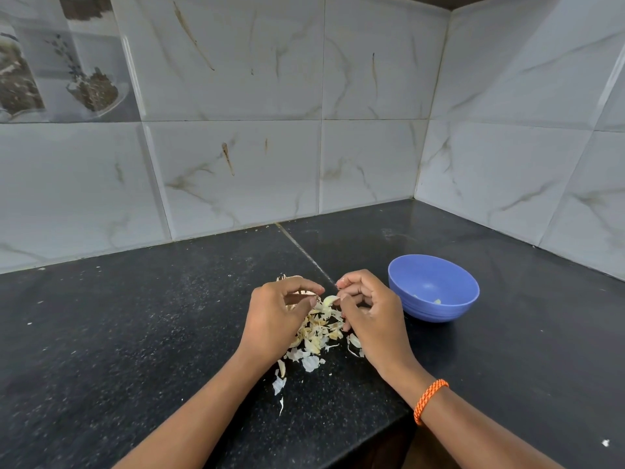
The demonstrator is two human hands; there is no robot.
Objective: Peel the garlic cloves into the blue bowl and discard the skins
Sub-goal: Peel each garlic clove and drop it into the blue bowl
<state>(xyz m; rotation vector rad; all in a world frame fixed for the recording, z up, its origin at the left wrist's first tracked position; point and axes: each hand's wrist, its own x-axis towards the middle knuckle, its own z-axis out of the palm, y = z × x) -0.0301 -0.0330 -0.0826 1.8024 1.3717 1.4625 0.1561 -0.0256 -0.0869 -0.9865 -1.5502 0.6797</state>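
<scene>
Over the black counter, my left hand [277, 316] grips part of a garlic bulb [299, 296] with curled fingers. My right hand [368, 309] faces it a few centimetres away and pinches a pale strip of garlic skin [329, 300] that stretches between the two hands. Beneath and between my hands lies a heap of loose skins [316, 336]. The blue bowl [449, 309] stands just right of my right hand, with a couple of peeled cloves [437, 301] at its bottom.
The black speckled counter [135, 333] runs into a tiled corner at the back and right. Its front edge steps back below my right forearm. More skin scraps [279, 384] trail toward me. A white fleck [605, 443] lies at the far right.
</scene>
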